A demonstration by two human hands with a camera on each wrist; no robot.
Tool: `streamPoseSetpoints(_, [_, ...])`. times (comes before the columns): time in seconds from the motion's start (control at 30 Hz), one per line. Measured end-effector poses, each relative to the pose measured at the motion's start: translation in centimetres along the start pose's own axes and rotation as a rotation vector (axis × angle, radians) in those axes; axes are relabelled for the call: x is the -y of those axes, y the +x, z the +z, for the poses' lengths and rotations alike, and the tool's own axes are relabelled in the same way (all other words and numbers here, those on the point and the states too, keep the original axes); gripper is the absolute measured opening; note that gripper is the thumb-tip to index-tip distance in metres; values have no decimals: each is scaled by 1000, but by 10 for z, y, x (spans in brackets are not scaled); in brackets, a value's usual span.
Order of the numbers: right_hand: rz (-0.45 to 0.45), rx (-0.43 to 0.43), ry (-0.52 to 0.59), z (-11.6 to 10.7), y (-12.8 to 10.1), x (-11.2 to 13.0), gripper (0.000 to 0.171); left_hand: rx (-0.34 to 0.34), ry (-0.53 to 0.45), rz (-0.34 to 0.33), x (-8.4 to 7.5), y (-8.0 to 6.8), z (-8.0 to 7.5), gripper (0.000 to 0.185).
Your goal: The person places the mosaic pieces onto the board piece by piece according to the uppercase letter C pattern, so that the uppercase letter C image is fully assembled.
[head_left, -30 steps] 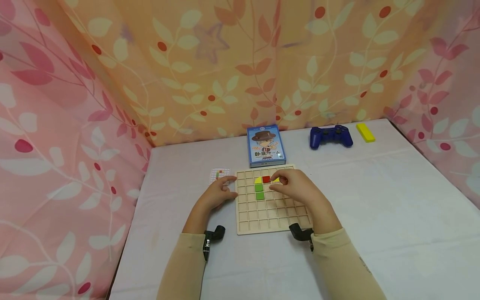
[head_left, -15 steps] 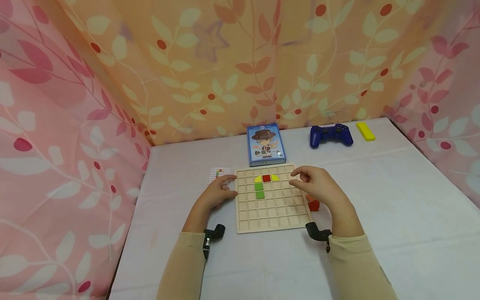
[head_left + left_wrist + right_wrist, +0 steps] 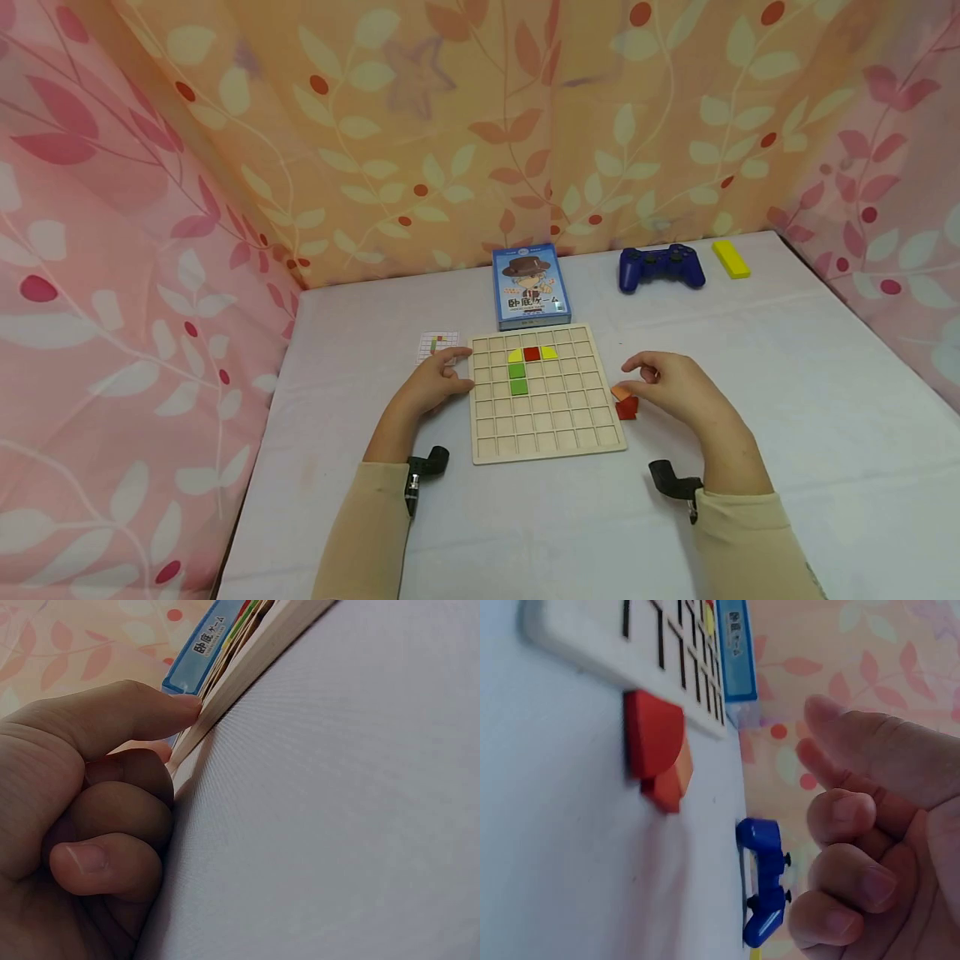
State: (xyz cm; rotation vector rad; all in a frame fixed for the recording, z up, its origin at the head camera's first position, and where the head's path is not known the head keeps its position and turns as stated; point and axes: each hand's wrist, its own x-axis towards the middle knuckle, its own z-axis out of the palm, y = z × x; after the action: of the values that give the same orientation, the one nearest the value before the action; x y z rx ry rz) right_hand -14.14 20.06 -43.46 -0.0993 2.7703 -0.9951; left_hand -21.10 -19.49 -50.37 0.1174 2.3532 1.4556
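With our left hand (image 3: 433,385) pressing curled fingers against the grid board (image 3: 545,429) at frame centre and our right hand (image 3: 670,385) hovering loosely curled, empty, beside the red pieces (image 3: 626,407), a careless grab could scatter them.
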Motion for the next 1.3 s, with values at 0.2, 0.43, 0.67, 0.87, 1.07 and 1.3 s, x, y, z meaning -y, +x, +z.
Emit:
streamPoseSetpoints(0.2, [19,91,-6,7,-10,-17,32,-3,12,3,-1,0,0,67])
streamPoseSetpoints(0.43, [0,72,-37,18,-12,-30,27,-10,23,0,0,0,0,66])
streamPoseSetpoints(0.67, [12,43,-65,19,-16,-32,25,-5,18,-4,2,1,0,66])
streamPoseSetpoints(0.87, [23,42,-68,18,-19,-32,25,-9,16,-10,0,0,0,66])
streamPoseSetpoints(1.07, [46,30,-92,18,-21,-32,19,0,6,3,0,1,0,67])
streamPoseSetpoints(1.3, [48,8,-109,21,-22,-32,21,1,5,-2,0,1,0,67])
